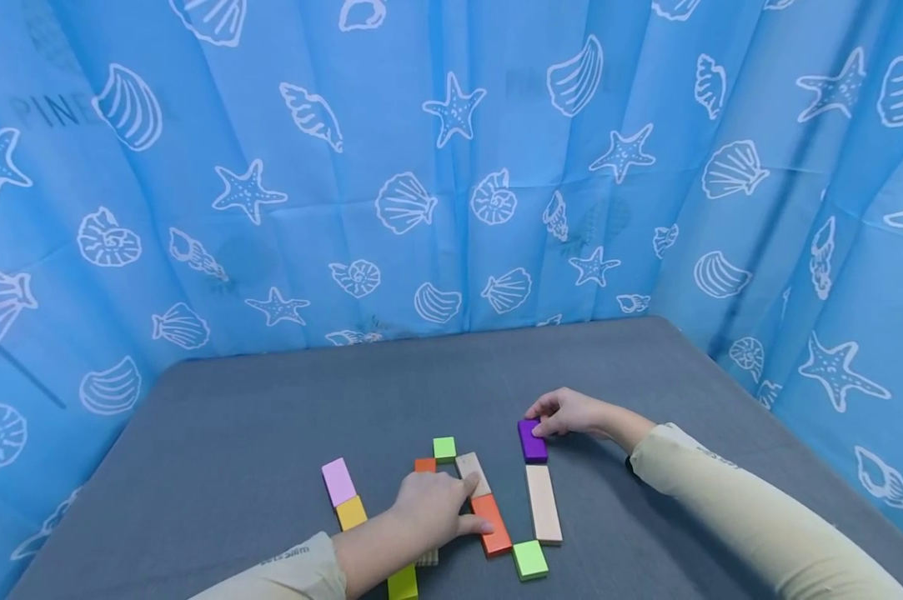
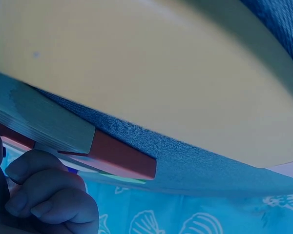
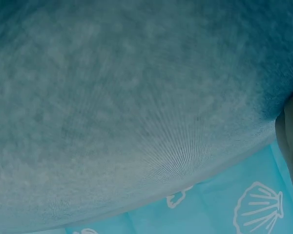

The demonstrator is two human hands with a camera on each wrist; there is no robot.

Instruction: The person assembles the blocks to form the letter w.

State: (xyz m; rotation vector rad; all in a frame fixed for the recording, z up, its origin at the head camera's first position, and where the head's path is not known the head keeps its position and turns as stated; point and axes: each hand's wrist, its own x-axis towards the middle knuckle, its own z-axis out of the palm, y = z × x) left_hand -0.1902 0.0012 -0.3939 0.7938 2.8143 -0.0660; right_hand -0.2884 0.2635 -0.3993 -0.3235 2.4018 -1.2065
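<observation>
My right hand pinches a purple block between thumb and fingers, at the far end of a long pale wooden block. Both lie lengthwise on the grey cloth. My left hand reaches over the blocks, its thumb on an orange block and its index fingertip at the edge of a wooden block. In the left wrist view its fingers bend loosely beside a wooden block. A light green block sits between the near ends of the two rows. The right wrist view shows mostly cloth.
Another light green block stands beyond the left hand, near a second orange block. Pink, yellow and olive blocks form a slanted row, partly under the left forearm. A blue shell-print curtain borders the table.
</observation>
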